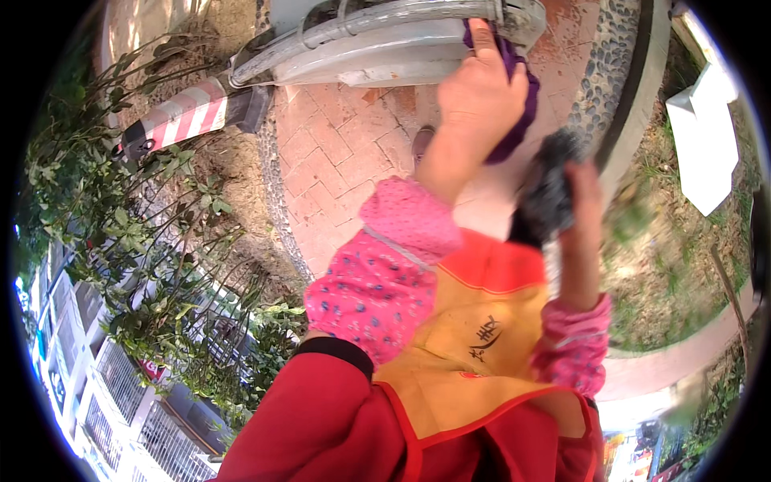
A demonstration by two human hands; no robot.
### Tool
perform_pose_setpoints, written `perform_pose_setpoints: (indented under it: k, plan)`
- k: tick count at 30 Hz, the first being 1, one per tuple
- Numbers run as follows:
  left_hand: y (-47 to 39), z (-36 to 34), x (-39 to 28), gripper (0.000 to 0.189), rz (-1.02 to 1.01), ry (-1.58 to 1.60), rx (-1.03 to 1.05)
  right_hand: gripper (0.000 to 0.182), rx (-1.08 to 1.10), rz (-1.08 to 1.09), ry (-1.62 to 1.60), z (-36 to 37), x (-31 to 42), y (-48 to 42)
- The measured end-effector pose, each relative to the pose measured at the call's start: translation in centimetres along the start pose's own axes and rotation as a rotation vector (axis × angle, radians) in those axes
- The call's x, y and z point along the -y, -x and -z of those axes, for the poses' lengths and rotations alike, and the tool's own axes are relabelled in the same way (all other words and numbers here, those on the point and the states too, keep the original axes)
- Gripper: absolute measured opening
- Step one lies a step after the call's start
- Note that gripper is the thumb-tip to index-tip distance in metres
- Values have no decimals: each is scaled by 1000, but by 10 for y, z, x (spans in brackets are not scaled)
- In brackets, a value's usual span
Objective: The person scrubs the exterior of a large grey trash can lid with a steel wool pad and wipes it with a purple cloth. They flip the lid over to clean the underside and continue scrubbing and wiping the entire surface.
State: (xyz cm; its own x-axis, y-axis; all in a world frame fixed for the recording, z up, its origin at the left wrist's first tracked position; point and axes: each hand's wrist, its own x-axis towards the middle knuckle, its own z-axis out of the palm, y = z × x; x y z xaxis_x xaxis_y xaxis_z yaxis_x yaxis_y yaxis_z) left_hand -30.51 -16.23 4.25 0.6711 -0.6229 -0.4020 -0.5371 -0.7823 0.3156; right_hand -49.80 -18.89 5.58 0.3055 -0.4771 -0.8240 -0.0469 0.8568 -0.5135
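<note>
My left hand (479, 90) presses a purple cloth (515, 129) against the end of a weathered grey-white metal fixture (385, 51) with a tubular rail. The index finger points along the metal, and the cloth hangs down past the thumb. To the right, my right hand (584, 205) grips a dark grey wad (547, 184), blurred by motion; its material is unclear. Pink patterned sleeve covers (373, 289) are on both forearms. Over my red clothing hangs a yellow apron (482, 325) with red trim and some writing.
Reddish paving bricks (337, 138) lie underfoot, edged by pebble strips (605, 72). A red-and-white striped piece (187, 114) sits at the left near leafy shrubs (181, 241). A curved kerb (632, 90) borders grass and a white angular object (702, 144) at the right.
</note>
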Motion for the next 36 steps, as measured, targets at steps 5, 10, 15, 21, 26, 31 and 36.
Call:
perform_pose_setpoints:
  k: [5, 10, 15, 21, 26, 31, 36]
  plan:
    - [11, 37, 78, 73, -70, -178, -288, 23, 45, 29, -46, 7, 0, -3]
    - [8, 51, 73, 74, 159, -218, -262, 25, 54, 68, 40, 19, -1, -14]
    - [4, 16, 19, 69, -91, 22, -93, 26, 114, -29, 67, 19, 2, -18]
    - [7, 25, 61, 56, -257, -34, -122, 30, 117, -19, 273, 7, 10, -19]
    - [20, 52, 168, 45, -175, -327, -107, 25, 146, 11, 337, 5, -9, -21]
    - [51, 102, 239, 45, -234, 72, -525, 21, 72, 22, 248, -2, -67, -27]
    - [33, 75, 185, 47, -406, -92, -495, 24, 154, -158, 60, -64, -118, -13]
